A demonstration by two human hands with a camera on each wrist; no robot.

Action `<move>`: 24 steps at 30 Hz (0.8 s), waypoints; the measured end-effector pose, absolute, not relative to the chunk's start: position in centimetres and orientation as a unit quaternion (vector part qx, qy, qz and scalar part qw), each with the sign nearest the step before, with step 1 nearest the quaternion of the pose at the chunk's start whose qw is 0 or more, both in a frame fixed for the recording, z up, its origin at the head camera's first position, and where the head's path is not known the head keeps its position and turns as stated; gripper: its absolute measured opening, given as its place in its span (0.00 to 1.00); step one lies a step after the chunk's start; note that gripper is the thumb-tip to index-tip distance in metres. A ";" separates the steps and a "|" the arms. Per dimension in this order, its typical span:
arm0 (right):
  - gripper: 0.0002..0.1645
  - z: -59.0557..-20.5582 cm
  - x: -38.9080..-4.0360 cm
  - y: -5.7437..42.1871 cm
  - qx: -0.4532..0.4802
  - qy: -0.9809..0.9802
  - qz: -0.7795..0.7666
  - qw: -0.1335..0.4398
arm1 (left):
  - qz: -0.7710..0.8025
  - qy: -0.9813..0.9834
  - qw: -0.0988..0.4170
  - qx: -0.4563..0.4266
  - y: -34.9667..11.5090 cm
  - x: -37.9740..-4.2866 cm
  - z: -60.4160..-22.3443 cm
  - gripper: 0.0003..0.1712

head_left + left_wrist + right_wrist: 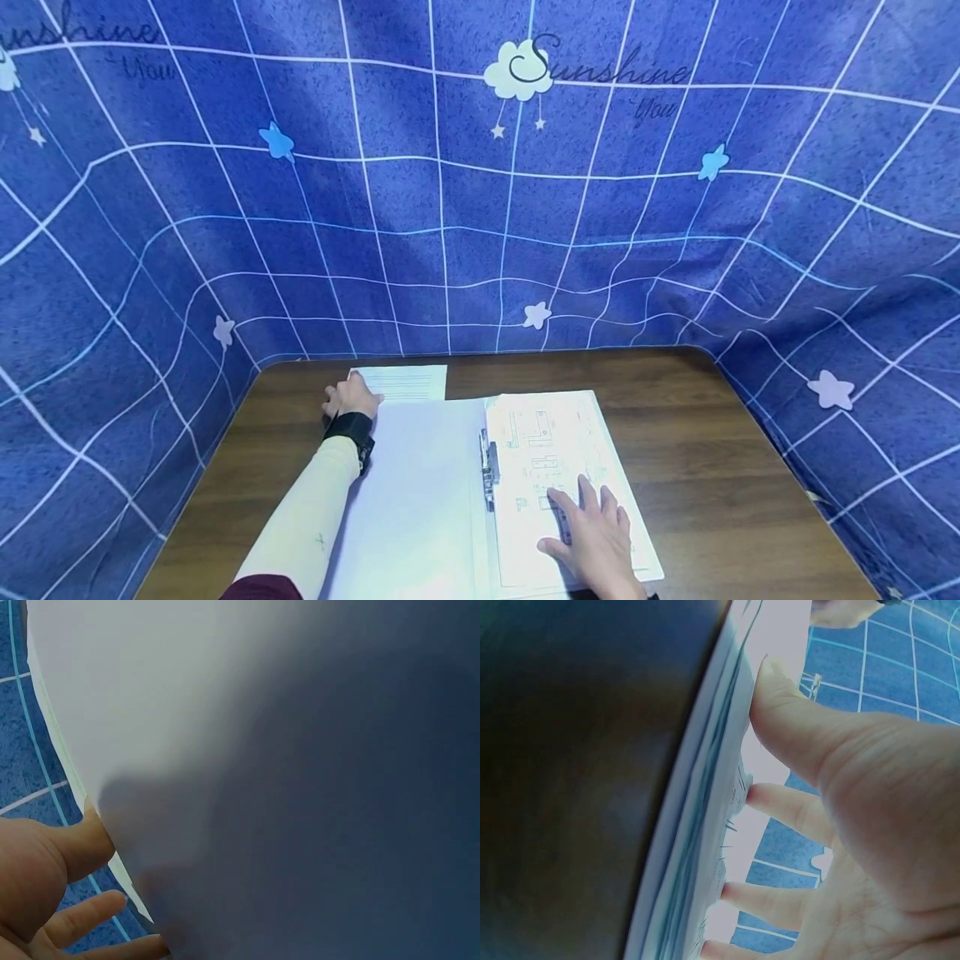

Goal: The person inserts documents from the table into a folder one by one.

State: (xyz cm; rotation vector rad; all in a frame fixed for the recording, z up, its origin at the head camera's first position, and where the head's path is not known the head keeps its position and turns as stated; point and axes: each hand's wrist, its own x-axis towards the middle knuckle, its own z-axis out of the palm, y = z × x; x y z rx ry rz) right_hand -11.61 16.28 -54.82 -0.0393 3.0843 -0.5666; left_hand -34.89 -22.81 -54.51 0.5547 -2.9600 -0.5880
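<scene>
A white folder [420, 500] lies opened flat, with a metal clip [487, 471] along its middle. On its right side is a stack of papers [551, 433] printed with line drawings. My left hand [354, 398] is at the far left corner of the cover, over its edge. Seen from the left wrist, the thumb and fingers [82, 915] reach the edge of the white cover [142, 690], their tips partly hidden. My right hand [596, 533] rests on the printed stack with fingers spread. In the right wrist view, fingertips touch the top page above layered paper edges [697, 817].
A lined sheet [408, 383] lies beyond the folder's far edge, beside the left hand. The brown wooden table [720, 483] carries everything. A blue curtain [480, 208] with white lines and stars hangs around the table's back and sides.
</scene>
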 end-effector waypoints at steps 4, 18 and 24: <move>0.46 -54.9 -11.7 16.3 -0.013 0.984 -0.179 0.000 | -0.199 -0.962 0.046 0.183 -22.6 -35.0 -54.6 0.35; 0.46 -54.9 -11.8 16.3 -0.006 0.984 -0.175 0.012 | -0.248 -0.935 0.061 0.248 -22.3 -35.3 -54.8 0.40; 0.46 -55.1 -11.7 16.4 -0.009 0.983 -0.183 0.006 | -0.272 -0.927 0.063 0.250 -22.5 -35.4 -54.9 0.44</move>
